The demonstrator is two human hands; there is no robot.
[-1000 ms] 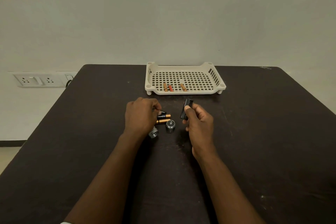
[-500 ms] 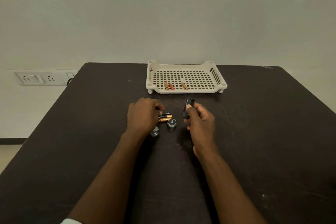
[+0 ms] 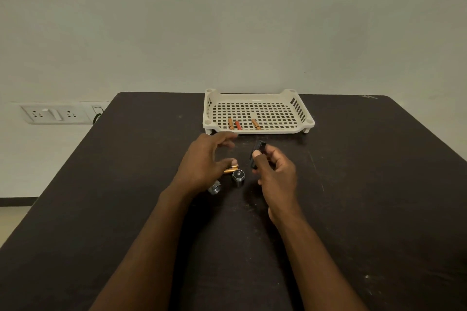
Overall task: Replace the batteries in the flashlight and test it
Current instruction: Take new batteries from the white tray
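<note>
On the dark table (image 3: 353, 184), the left hand (image 3: 202, 166) hovers with fingers loosely spread, gripping nothing, over the fresh batteries (image 3: 231, 170). Beside them stand two flashlight parts (image 3: 238, 176). The right hand (image 3: 275, 174) pinches the black battery holder (image 3: 255, 155). He'd best lift one cell cleanly and match its polarity to the holder.

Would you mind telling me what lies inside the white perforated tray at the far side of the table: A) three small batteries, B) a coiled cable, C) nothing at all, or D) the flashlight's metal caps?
A: three small batteries, two orange and one red, lie near the front edge of the tray, while the metal caps sit on the table near the hands.
</note>
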